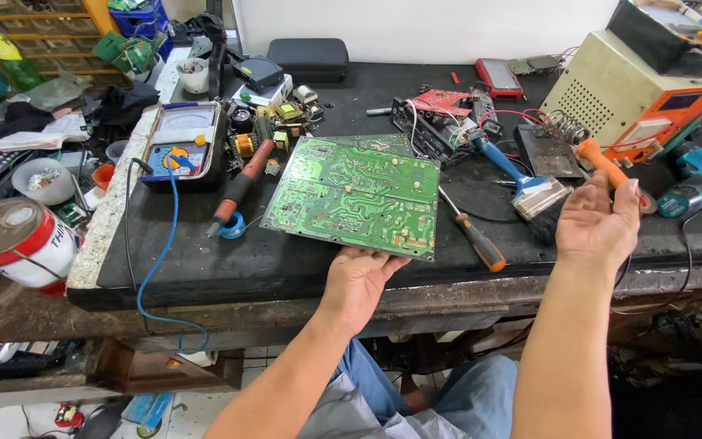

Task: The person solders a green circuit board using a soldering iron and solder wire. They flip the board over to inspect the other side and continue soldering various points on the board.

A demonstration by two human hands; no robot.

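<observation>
Bench: a cluttered repair bench (pixel 205 268) with a dark mat is filling the view, a white wall behind.
Circuit board: a green circuit board (pixel 355 195) is lying solder side up near the front edge, its front edge lifted slightly, apparently to keep the underside in view.
Left hand: the left hand (pixel 359 280) is propping that front edge, fingers tucked under it; a supporting hold, not a full clamp.
Right hand: the right hand (pixel 599 223) is hovering open and palm up over the right front edge, holding nothing.
Nearby tools: a screwdriver (pixel 473 236) and a brush (pixel 530 187) are lying between the board and the right hand; a multimeter (pixel 180 146) and a soldering iron (pixel 241 187) are sitting left of the board.
Right rear corner: a beige power supply (pixel 627 89) is standing there.
</observation>
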